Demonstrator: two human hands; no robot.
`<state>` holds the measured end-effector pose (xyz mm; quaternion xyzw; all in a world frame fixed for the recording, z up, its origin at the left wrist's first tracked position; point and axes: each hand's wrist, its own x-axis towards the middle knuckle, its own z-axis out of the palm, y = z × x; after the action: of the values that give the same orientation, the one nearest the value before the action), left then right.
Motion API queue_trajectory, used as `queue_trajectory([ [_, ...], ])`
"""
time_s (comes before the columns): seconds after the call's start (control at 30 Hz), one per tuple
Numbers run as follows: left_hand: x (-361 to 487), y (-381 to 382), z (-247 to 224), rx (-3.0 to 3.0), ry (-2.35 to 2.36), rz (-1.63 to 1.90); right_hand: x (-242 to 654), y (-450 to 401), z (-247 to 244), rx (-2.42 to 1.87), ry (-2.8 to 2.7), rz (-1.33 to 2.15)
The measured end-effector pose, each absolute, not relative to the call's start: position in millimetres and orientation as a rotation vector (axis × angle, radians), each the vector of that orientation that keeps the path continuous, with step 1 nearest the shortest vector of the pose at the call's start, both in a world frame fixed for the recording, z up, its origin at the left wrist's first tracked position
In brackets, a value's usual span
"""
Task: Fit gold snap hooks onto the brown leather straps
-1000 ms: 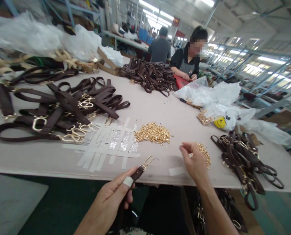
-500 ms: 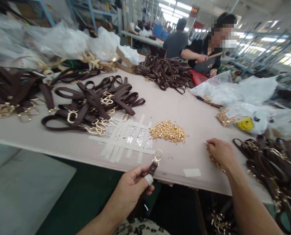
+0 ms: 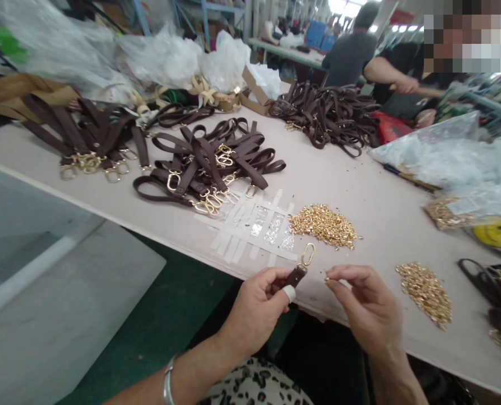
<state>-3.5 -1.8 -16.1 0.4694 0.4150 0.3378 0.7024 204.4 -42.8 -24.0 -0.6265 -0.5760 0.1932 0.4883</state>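
Observation:
My left hand (image 3: 256, 309), with white tape round its thumb, is closed on the end of a dark brown strap (image 3: 297, 275). A gold oval clasp (image 3: 304, 261) sticks up from that end, and small holes show in the strap. Just to the right, my right hand (image 3: 370, 306) pinches a tiny gold piece (image 3: 327, 279) between thumb and finger; it looks like a rivet, but is too small to be sure. Beyond both hands lies a heap of small gold metal pieces (image 3: 326, 225). A second heap of gold pieces (image 3: 425, 293) lies right of my right hand.
Brown straps with gold clasps (image 3: 208, 163) lie tangled at left, with more (image 3: 330, 115) at the back and right edge. Tape strips (image 3: 237, 225) cover part of the table (image 3: 385, 225). Plastic bags (image 3: 448, 154) lie at right. A co-worker's hand (image 3: 406, 85) holds a wooden handle.
My right hand has come left from the right-hand gold heap to beside the strap, now pinching a tiny piece. My left hand still holds the strap. The view has swung to the right-hand heap's left.

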Motion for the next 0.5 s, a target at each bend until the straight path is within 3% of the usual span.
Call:
queue_trajectory([
  [0.13,-5,-3,-15,1.136,0.893,0.835,158,-45,-29,-1.390,-1.499,0.495],
  [0.5,-12,-6,-24,1.433,0.939,0.892,146,-51,-35,-1.520,-1.404,0.454],
])
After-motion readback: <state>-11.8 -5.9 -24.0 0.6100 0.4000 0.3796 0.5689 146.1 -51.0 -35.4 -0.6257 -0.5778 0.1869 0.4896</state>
